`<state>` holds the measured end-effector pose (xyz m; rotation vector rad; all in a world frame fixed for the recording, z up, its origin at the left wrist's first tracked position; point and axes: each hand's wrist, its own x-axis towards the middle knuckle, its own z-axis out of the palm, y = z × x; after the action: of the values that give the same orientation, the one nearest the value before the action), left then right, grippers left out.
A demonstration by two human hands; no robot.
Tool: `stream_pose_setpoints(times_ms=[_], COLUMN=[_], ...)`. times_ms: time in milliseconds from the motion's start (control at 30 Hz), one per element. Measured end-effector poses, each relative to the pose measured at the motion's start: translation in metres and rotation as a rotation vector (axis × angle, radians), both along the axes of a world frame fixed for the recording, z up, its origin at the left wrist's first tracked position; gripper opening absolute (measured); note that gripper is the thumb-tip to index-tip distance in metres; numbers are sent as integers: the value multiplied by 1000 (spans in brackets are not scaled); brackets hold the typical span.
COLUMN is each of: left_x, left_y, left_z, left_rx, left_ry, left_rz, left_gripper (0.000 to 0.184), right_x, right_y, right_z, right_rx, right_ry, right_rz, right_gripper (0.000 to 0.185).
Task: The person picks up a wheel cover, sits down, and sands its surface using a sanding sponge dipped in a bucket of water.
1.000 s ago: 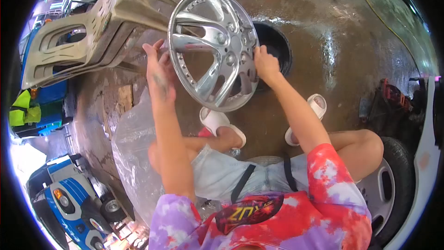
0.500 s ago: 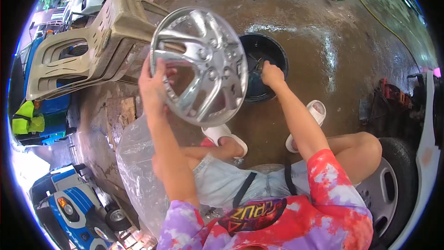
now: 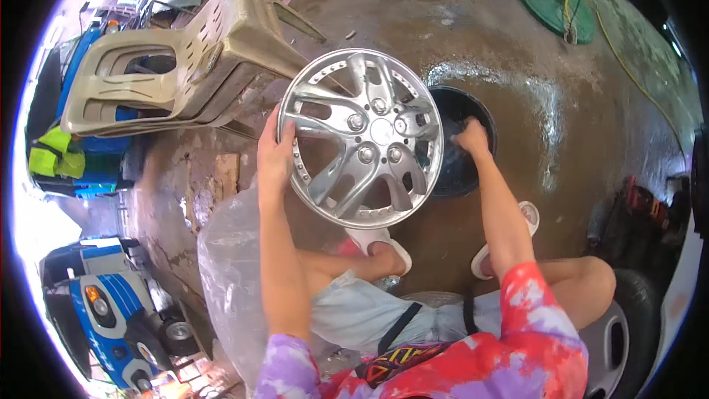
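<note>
wheel cover [image 3: 382,131], one, silver, five-spoked: raised above the wet floor [image 3: 517,155] in front of the crouching person, its left rim clamped between thumb and fingers of the left hand [image 3: 276,149], which a second ago stood open beside it. right hand [image 3: 473,137]: moved since then from the cover's opposite rim to the mouth of the black bucket [image 3: 456,177], fingers curled, whether on anything cannot be told; the left hand alone, it seems, now bears the cover, its face turned more squarely upward.
</note>
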<state>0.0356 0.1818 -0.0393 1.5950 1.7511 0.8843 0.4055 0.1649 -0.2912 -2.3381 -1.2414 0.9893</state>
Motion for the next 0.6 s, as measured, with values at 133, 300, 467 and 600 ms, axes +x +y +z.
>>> stream_pose_setpoints(times_ms=[133, 300, 467, 600], left_x=[13, 49, 63, 64], left_y=[20, 28, 19, 12], left_z=[-27, -33, -22, -32], left_rx=[94, 127, 41, 65], left_ry=[24, 27, 55, 65], left_rz=[-22, -61, 29, 53], left_gripper=[44, 43, 42, 42], right_x=[-7, -97, -131, -131], right_y=[-16, -11, -73, -85], right_z=[86, 188, 171, 162], right_rx=[420, 1001, 857, 807], right_ry=[131, 500, -11, -140], right_rz=[-282, 94, 560, 503], right_gripper=[44, 27, 75, 74])
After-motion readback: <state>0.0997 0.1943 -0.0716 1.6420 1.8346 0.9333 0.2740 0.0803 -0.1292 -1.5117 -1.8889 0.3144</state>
